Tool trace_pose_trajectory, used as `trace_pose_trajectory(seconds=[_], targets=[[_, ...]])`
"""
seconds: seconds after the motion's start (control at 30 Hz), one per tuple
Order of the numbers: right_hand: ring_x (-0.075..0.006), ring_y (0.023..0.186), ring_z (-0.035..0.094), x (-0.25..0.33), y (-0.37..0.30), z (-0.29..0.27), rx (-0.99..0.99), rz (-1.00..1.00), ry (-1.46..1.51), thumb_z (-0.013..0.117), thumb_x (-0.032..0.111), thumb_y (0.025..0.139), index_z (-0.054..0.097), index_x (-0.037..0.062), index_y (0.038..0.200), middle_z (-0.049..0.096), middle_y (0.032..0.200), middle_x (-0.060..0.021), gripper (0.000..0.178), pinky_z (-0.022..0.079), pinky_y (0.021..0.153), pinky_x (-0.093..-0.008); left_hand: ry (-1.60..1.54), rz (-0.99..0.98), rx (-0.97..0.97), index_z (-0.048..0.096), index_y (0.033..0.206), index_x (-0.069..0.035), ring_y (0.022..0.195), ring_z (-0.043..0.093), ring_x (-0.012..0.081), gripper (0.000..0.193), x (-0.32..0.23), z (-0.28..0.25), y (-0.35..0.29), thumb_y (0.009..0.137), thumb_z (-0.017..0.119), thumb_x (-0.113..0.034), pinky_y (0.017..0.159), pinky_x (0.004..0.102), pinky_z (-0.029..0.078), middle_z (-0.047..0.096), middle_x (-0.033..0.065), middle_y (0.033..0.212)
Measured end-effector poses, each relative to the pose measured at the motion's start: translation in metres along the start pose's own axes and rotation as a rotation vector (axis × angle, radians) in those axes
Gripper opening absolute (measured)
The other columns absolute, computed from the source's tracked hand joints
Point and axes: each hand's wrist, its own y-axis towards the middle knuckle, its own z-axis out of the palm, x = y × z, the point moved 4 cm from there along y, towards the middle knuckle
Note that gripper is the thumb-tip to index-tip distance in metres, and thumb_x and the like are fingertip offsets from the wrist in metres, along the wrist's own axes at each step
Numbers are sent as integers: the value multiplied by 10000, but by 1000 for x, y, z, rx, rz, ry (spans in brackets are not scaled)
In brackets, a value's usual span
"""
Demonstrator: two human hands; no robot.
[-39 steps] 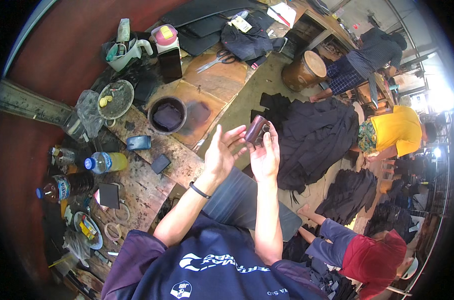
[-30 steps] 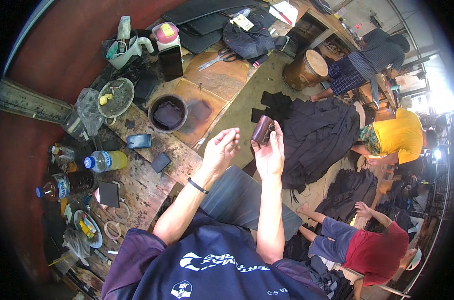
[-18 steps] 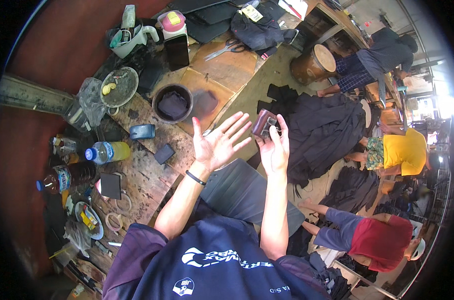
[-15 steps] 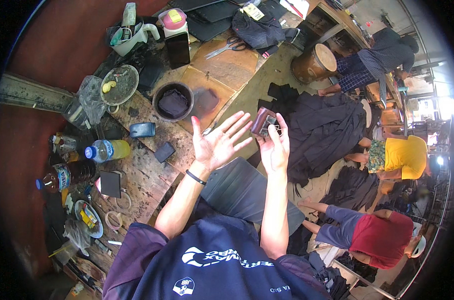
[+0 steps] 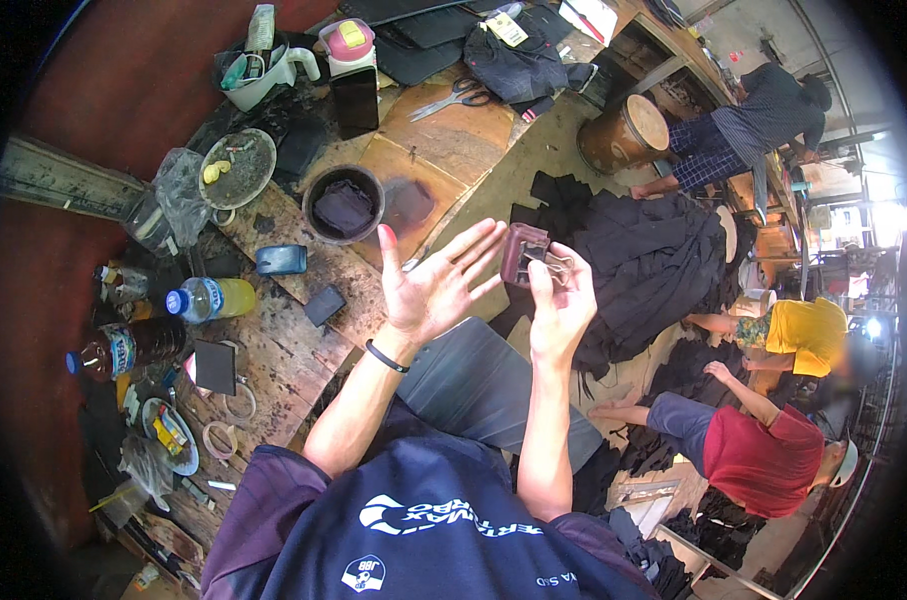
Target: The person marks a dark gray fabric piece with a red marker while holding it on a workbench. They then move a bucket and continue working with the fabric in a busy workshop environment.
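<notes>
My left hand [image 5: 424,292] is held palm up with its fingers spread, holding nothing. Close beside its fingertips, my right hand [image 5: 562,315] pinches a small dark brown leather-like piece [image 5: 515,256] between thumb and fingers. What looks like a binder clip [image 5: 540,254] with metal wire handles sits on that piece, partly hidden by the thumb. Both hands are in the air above my lap, where a dark grey sheet [image 5: 474,375] lies. On the bench left of them are a round bowl of dark stuff [image 5: 377,205] and a small black block [image 5: 325,305].
The stained wooden bench [image 5: 289,350] carries scissors [image 5: 454,100], a yellow-liquid bottle [image 5: 214,300], a dark bottle [image 5: 134,348] and a metal plate [image 5: 259,165]. Black cloth-like pieces [image 5: 644,260] pile on the floor at right. Several people work there, one in a red shirt [image 5: 759,460].
My right hand has shifted slightly right and turned the brown piece and clip. My left hand stays open, nearly in place. The red-shirted person has extended an arm.
</notes>
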Motion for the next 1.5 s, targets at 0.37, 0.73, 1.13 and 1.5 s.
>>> trace_pose_trajectory(seconds=[0.37,0.73,1.13,1.5], targets=[[-213,1059,752,65,-19,10,-84,-223,-372,846,38,934,686,-34,1308,780,1159,-151,413,605,945,-353,-32,-50,61,223,1735,-24,1647,282,264,1387,3,9,17,826,282,-1070,1321,508,255,237,148,1813],[-179,997,754,75,-53,12,21,-241,-533,824,22,946,684,-47,1265,782,1103,-137,355,612,891,-320,-49,36,58,128,1766,-111,1684,168,345,1349,3,27,30,825,323,-1057,1331,657,151,150,203,1822],[-203,904,764,73,-59,30,145,-312,-687,893,40,865,731,-12,1208,765,1019,-124,383,602,811,-332,-74,66,107,154,1772,-185,1689,144,338,1310,1,45,34,815,367,-1054,1328,664,144,139,205,1824],[-154,891,733,68,-44,42,260,-351,-630,863,40,890,735,-13,1191,761,993,-87,331,603,834,-335,-128,135,59,165,1769,-201,1691,116,369,1260,-10,33,38,842,371,-1028,1324,708,104,127,236,1816]])
